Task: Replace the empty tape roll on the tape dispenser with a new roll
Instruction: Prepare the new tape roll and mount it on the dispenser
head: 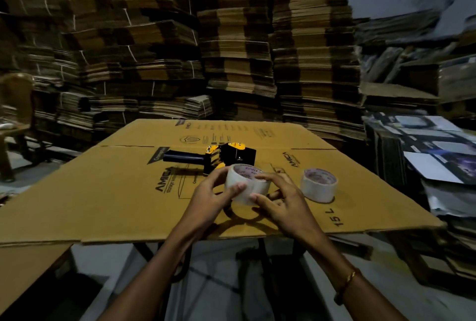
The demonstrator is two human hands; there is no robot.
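Holding clear tape roll [246, 183] above flattened carton [108, 192], gripped by left hand [211, 193] and right hand [279, 201] | tape dispenser [219, 157] lying beyond, untouched | second roll [319, 184] beside | loading still pending

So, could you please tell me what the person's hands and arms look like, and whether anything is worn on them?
Both forearms are bare, with no sleeves or gloves in view. The left hand shows no ring or band. The right hand is also ungloved, and a thin gold-coloured bangle circles that wrist.
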